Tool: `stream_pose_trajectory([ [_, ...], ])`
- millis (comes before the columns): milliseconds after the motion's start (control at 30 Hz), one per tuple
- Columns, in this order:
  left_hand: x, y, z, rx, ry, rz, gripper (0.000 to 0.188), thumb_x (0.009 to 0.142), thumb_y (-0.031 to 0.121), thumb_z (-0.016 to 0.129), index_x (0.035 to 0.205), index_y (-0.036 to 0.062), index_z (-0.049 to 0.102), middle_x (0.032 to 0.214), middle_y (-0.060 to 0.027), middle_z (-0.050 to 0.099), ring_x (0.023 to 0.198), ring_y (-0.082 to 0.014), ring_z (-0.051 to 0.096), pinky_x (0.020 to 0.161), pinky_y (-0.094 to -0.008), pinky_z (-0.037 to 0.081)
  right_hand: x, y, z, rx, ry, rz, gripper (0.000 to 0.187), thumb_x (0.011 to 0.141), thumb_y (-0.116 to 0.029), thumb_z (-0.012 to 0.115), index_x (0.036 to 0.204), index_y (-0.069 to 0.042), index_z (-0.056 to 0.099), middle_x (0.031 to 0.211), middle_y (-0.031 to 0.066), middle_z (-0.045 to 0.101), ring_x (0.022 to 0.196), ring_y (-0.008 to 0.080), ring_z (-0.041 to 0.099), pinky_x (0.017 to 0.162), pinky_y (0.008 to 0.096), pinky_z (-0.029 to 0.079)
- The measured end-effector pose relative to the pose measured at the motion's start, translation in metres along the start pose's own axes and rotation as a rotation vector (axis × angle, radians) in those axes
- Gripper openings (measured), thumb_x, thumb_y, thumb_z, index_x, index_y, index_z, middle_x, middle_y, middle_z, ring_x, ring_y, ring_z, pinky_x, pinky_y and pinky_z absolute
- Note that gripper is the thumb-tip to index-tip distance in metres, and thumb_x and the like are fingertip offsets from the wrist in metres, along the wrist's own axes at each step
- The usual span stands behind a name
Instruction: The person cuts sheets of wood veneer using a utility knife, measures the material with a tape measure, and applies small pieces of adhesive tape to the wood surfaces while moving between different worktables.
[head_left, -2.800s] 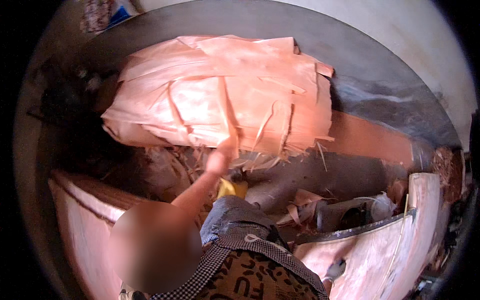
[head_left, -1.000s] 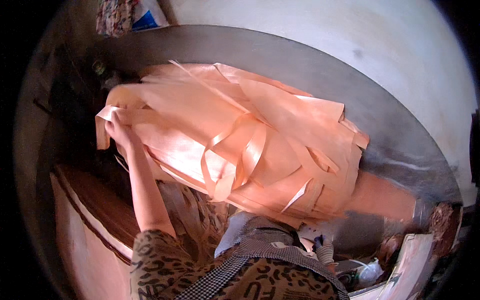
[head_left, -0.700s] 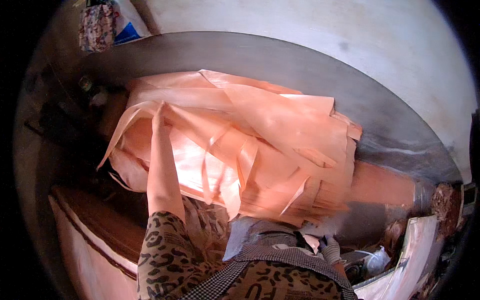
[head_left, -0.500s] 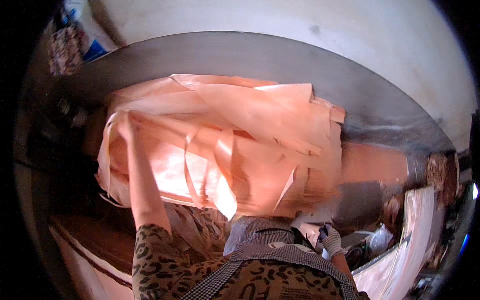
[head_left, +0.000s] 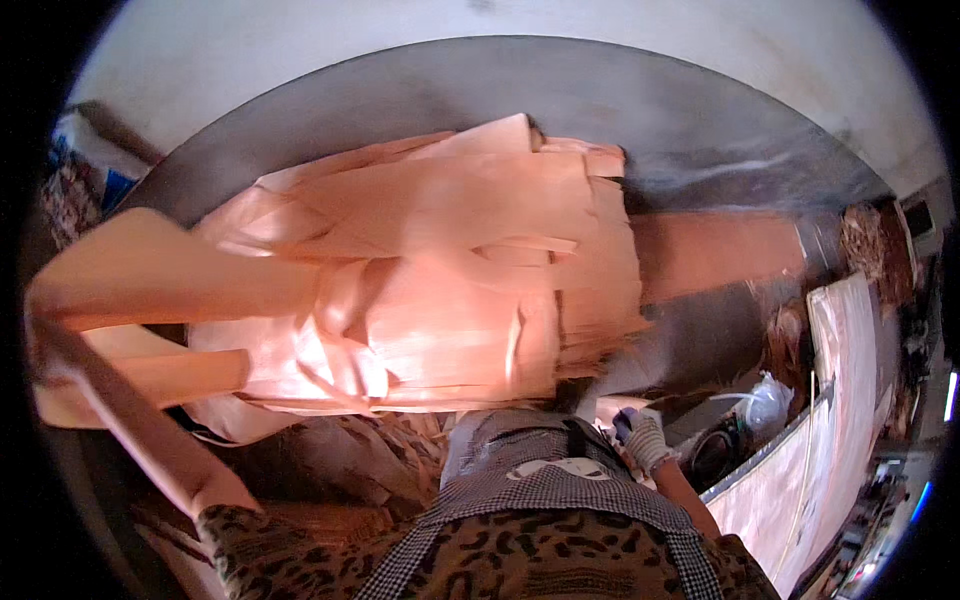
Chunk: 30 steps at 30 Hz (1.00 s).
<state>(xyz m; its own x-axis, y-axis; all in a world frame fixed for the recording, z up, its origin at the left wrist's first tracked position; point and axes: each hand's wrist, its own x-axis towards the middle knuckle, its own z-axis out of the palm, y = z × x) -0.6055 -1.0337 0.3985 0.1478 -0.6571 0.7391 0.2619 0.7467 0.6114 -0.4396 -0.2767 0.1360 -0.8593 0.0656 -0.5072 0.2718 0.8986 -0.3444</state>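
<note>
My left hand (head_left: 52, 355), bare and blurred at the far left, is closed on a thin, orange-tan sheet of wood veneer (head_left: 190, 275). Its left end rises and bends over around the hand, while a narrower strip trails below. Beneath lies a loose stack of similar veneer sheets (head_left: 450, 210) with ragged right edges and several torn strips on top. Low at my right side is my right hand (head_left: 646, 438), in a striped glove with dark fingers. Those fingers are curled, and what they hold, if anything, cannot be made out.
A grey surface (head_left: 700, 150) with a curved-looking far edge surrounds the stack. To the right are a flat orange-brown patch (head_left: 720, 252), a clear plastic bag (head_left: 768, 405) and long pale boards (head_left: 840, 350). Veneer scraps (head_left: 350, 455) lie below the stack's near edge. Sacks (head_left: 85, 180) stand far left.
My left hand has moved left and toward me, lifting and bending the veneer's left end outward. My right hand stays low at my side. The whole view has shifted slightly.
</note>
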Motion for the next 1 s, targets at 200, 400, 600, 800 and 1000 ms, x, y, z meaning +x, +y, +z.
stream_pose_trajectory([
  [200, -0.145, 0.134, 0.074, -0.129, -0.331, -0.060, 0.026, 0.079, 0.013, 0.066, 0.097, -0.0031, 0.057, 0.092, -0.0086, 0.060, 0.079, -0.0165, 0.058, 0.072, -0.0273, 0.050, 0.015, 0.055, -0.056, 0.147, -0.158, 0.009, 0.038, 0.084, -0.031, 0.051, 0.110, -0.003, 0.052, 0.090, 0.0210, 0.060, 0.085, 0.0359, 0.058, 0.077, 0.0425, 0.045],
  [400, -0.411, 0.288, 0.174, -0.299, -1.010, -0.317, 0.027, 0.078, 0.013, 0.066, 0.098, -0.0032, 0.056, 0.093, -0.0084, 0.060, 0.080, -0.0164, 0.058, 0.072, -0.0273, 0.050, 0.035, 0.181, -0.107, 0.167, 0.198, 0.025, 0.034, 0.086, -0.030, 0.049, 0.105, -0.002, 0.054, 0.091, 0.0214, 0.061, 0.085, 0.0370, 0.058, 0.074, 0.0428, 0.046],
  [600, -0.659, 0.488, 0.211, -0.512, -1.756, -0.386, 0.029, 0.078, 0.014, 0.066, 0.099, -0.0032, 0.056, 0.094, -0.0082, 0.060, 0.082, -0.0164, 0.058, 0.073, -0.0273, 0.049, -0.039, 0.339, -0.117, 0.438, 0.623, 0.534, 0.027, 0.080, -0.026, 0.054, 0.094, -0.003, 0.058, 0.082, 0.0198, 0.062, 0.079, 0.0339, 0.061, 0.071, 0.0429, 0.047],
  [800, -0.811, 0.623, 0.200, -0.683, -2.301, -0.309, 0.030, 0.078, 0.014, 0.066, 0.100, -0.0033, 0.055, 0.095, -0.0079, 0.059, 0.083, -0.0163, 0.058, 0.074, -0.0273, 0.049, -0.077, 0.425, -0.101, 0.596, 1.128, 0.933, 0.028, 0.080, -0.024, 0.057, 0.102, -0.007, 0.061, 0.082, 0.0180, 0.064, 0.074, 0.0338, 0.062, 0.067, 0.0402, 0.048],
  [1000, -0.930, 0.726, 0.194, -0.803, -2.693, -0.162, 0.032, 0.077, 0.014, 0.066, 0.101, -0.0033, 0.055, 0.096, -0.0077, 0.059, 0.084, -0.0162, 0.057, 0.075, -0.0273, 0.048, -0.059, 0.506, -0.170, 0.650, 1.129, 1.092, 0.029, 0.079, -0.023, 0.054, 0.103, -0.009, 0.062, 0.089, 0.0198, 0.062, 0.083, 0.0361, 0.060, 0.074, 0.0419, 0.047],
])
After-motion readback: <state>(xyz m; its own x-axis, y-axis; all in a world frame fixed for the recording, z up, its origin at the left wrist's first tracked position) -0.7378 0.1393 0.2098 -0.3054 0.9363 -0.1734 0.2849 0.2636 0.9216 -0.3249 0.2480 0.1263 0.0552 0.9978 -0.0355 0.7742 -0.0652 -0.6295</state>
